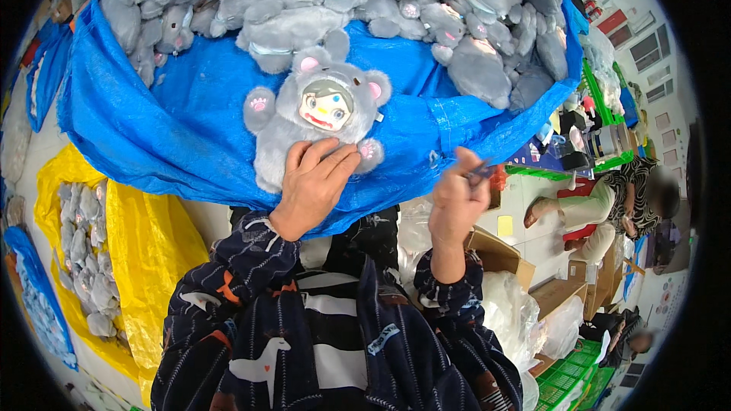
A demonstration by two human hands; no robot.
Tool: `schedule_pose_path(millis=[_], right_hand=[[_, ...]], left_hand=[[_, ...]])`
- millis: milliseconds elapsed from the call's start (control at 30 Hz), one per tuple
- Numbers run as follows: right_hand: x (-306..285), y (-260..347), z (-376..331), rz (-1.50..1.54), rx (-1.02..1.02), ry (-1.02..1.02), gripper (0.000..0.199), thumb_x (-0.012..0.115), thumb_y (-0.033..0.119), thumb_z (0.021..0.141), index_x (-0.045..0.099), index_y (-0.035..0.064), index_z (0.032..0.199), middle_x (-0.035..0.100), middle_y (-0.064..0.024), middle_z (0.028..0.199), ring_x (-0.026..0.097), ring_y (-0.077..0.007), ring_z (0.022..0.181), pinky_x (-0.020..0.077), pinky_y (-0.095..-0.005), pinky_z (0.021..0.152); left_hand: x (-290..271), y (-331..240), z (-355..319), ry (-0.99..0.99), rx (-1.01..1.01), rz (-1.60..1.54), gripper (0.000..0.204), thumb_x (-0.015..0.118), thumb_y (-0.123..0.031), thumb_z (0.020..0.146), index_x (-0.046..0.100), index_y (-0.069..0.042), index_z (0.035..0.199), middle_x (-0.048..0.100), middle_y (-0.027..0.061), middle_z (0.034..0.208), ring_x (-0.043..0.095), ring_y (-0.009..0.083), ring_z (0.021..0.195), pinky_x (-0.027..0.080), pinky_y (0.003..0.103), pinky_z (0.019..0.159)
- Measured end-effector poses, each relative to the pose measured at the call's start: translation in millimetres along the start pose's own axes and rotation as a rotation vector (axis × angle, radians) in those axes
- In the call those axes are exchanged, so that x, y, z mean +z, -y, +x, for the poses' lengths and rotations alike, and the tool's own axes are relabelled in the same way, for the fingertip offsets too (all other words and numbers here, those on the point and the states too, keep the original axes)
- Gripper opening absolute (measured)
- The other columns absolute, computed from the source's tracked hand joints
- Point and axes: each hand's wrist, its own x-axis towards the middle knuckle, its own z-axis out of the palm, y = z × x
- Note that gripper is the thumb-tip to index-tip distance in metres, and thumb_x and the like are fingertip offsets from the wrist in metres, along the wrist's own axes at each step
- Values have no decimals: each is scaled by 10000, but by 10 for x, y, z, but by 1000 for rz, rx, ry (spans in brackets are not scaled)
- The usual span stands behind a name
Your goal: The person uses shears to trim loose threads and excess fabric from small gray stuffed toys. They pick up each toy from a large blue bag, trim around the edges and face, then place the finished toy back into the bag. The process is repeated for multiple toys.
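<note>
Toy (pixel 324 110) lay on the blue sheet (pixel 205 114), left hand (pixel 316 183) atop, fingers spread. I judged it light, soft, best held by its torso. Right hand (pixel 461 202) gripped a blurred dark item (pixel 483 170).

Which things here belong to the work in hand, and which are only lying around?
Probably in the work:
grey toy under the left hand
blurred dark thing at the right hand
blue sheet
toy pile

Probably lying about:
cardboard box
clear plastic bags
green crate
</note>
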Motion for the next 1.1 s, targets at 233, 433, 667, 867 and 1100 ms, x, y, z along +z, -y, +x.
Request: schedule_pose_path(millis=[233, 433, 667, 867, 1100], right_hand=[[424, -364, 50, -693, -390, 216, 274, 692, 43, 721, 607, 46, 981, 570, -105, 766, 584, -239, 623, 467, -319, 560], [330, -538, -6, -718, -404, 318, 152, 664, 31, 712, 566, 35, 827, 560, -103, 753, 565, -279, 602, 452, -335, 529], [130, -347, -126, -475, 23, 320, 194, 659, 74, 803, 534, -17, 685, 531, -97, 616, 484, -152, 538, 393, -272, 505], [354, -335, 48, -721, -392, 253, 234, 658, -12, 701, 607, 18, 927, 584, -95, 798, 592, -246, 634, 476, -317, 545], [262, -462, 64, -784, -664, 524, 286, 650, -36, 599, 586, 71, 856, 574, -58, 777, 598, -220, 633, 471, -324, 500]], left_hand=[[23, 5, -1, -12, 28, 41, 296, 658, -58, 688, 627, -71, 982, 618, 25, 1051, 521, 219, 997, 360, 378, 855], [25, 17, -2, -11, 31, 56, 270, 661, -71, 689, 641, -68, 958, 619, 20, 1042, 522, 216, 989, 362, 373, 843], [50, 22, 9, -45, 41, 62, 284, 670, -74, 679, 649, -70, 962, 620, 13, 1035, 523, 210, 972, 365, 361, 834], [35, 6, 26, -42, 37, 62, 252, 667, -79, 685, 644, -74, 936, 619, 9, 1033, 525, 203, 969, 364, 360, 834], [48, 41, -10, -37, 9, 27, 216, 671, -97, 704, 662, -69, 918, 625, 14, 1024, 534, 201, 953, 361, 361, 834]])
